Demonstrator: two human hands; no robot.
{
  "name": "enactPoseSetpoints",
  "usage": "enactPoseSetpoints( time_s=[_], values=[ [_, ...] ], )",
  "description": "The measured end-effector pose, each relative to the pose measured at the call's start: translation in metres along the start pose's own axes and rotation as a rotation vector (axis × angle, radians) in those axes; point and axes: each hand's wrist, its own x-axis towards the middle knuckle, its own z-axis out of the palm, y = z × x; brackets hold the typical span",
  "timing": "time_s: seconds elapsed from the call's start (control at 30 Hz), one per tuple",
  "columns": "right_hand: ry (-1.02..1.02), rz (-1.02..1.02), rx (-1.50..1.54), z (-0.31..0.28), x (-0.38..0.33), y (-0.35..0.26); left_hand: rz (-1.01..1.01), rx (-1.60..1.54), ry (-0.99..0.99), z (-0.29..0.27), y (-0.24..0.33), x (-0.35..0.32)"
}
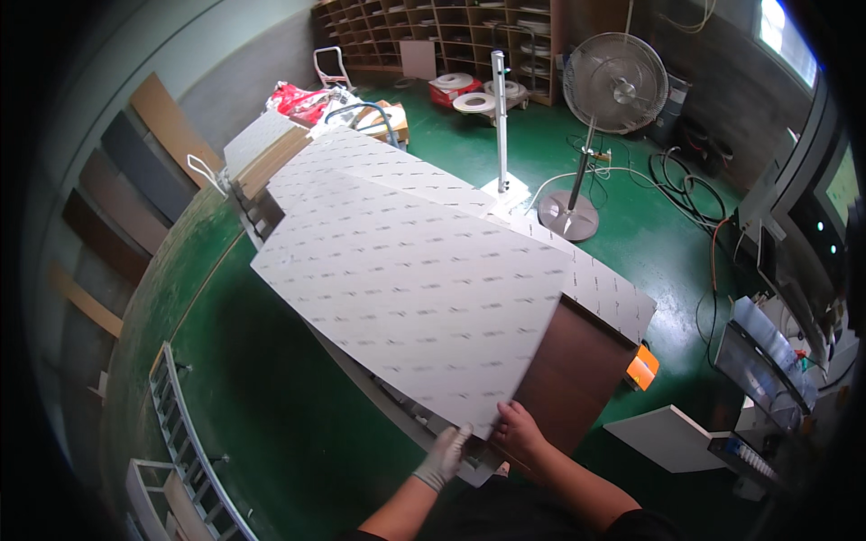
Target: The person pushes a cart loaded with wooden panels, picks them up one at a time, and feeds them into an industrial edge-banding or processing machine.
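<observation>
A large panel (415,288) under printed white protective film lies at a slant over a stack of boards. My left hand (444,453), in a pale glove, grips its near edge close to the corner. Bare and just to the right, my right hand (517,427) is closed on the same corner, thumb on top. Beneath the panel a dark brown board (573,370) shows on the right. Another film-covered board (609,293) extends from under it on the far right side. The fingers below the panel are hidden.
A grey pedestal fan (616,86) and a white upright post (501,122) stand beyond the stack. Cables and hoses (690,189) lie on the green floor. Left are a metal ladder-like frame (194,442) and boards (162,126) against the wall. A machine (812,207) stands right.
</observation>
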Motion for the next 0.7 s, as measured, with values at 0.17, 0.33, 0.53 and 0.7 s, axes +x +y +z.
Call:
enactPoseSetpoints(
  time_s=[0.17, 0.33, 0.53, 0.7],
  values=[
    [0.262, -0.212, -0.064, -0.045, -0.04, 0.007, 0.125, -0.652, 0.313, -0.082, 0.035, 0.027],
    [0.518, -0.279, -0.196, -0.152, -0.13, -0.034, 0.225, -0.762, 0.478, -0.266, 0.076, 0.062],
    [0.837, -0.325, -0.449, -0.239, -0.248, -0.068, 0.239, -0.541, 1.183, -0.312, 0.071, 0.072],
    [0.913, -0.335, -0.487, -0.276, -0.28, -0.072, 0.096, -0.174, 0.633, -0.326, 0.051, 0.036]
  ],
)
